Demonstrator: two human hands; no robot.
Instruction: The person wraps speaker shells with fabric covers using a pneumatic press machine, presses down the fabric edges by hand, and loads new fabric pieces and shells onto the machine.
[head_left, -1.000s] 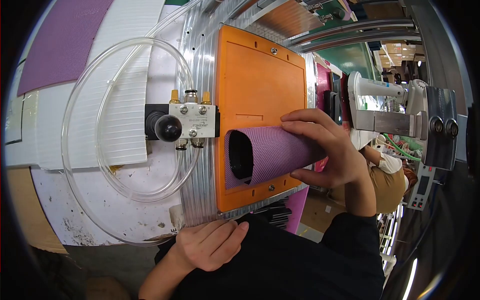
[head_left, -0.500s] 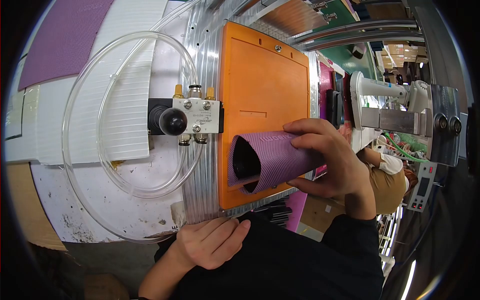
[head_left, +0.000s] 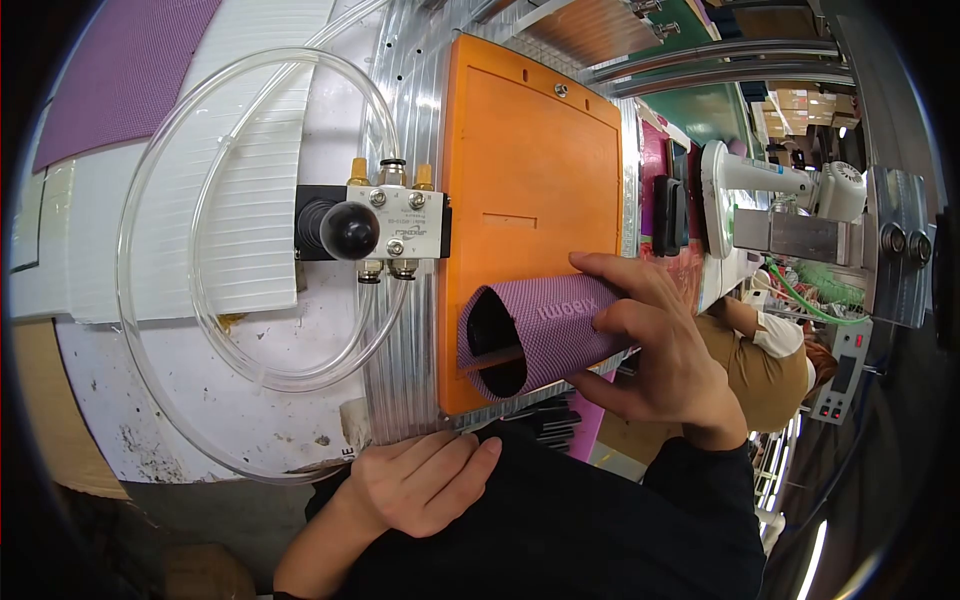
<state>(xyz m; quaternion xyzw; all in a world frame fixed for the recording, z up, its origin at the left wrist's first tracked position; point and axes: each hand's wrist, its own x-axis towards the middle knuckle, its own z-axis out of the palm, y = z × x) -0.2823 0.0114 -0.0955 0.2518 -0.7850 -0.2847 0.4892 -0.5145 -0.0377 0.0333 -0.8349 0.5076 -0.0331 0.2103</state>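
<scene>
Right hand [head_left: 660,345] grips purple roll [head_left: 550,330], "xiaomi" print, at orange plate's [head_left: 535,160] near edge. Left hand [head_left: 425,485] loosely curled, fingers together, near plate's near-left corner. Valve block's [head_left: 400,222] small lettering unclear.

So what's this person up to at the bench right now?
The person's right hand is holding a curled purple textured piece, dark on the inside and with lettering on the outside, over the lower part of an orange plate. The left hand is loosely curled near the front of the body, away from the piece. Left of the plate is a metal valve block with a black knob and clear tubing.
</scene>
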